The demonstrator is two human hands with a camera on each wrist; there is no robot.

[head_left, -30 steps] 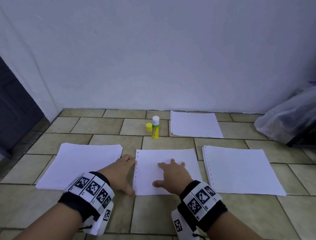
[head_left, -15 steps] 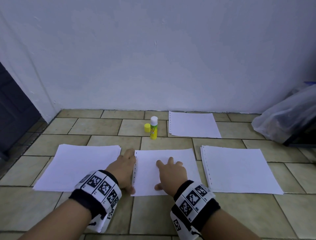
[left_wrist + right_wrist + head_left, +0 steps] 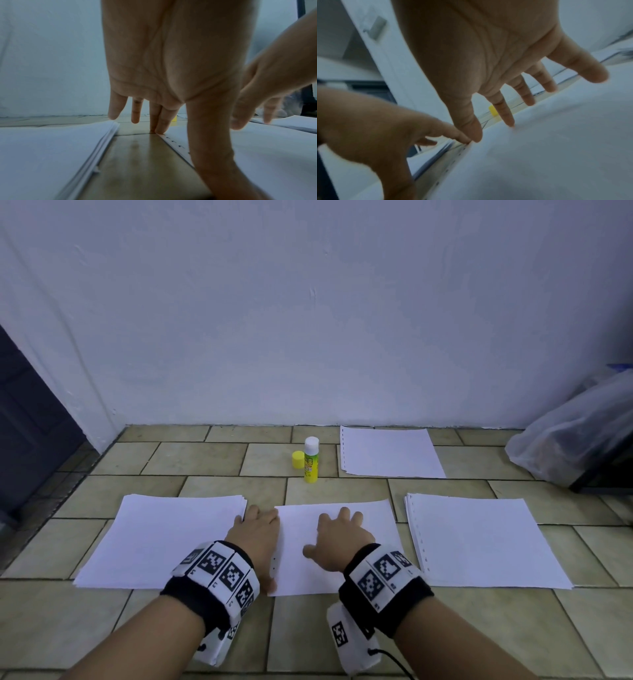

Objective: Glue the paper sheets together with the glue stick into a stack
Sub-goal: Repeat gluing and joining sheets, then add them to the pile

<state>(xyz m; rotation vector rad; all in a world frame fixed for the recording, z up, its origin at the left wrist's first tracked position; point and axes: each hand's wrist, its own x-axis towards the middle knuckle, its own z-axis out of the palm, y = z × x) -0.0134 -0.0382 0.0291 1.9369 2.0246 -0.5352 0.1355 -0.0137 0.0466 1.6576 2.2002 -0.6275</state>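
White paper sheet [image 3: 337,546] lies flat on the tiled floor [image 3: 191,460] between two stacks. Her right hand [image 3: 334,537] presses it with straight, spread fingers, gripping nothing. Her left hand [image 3: 257,537], fingers straight, touches the sheet's punched edge at nine o'clock. Uncapped glue stick [image 3: 311,460] stands upright at twelve o'clock, its yellow cap [image 3: 298,459] just beside it.

White paper sheets [image 3: 337,546], yellow-green glue stick [image 3: 311,465] w/ yellow cap [image 3: 298,459]
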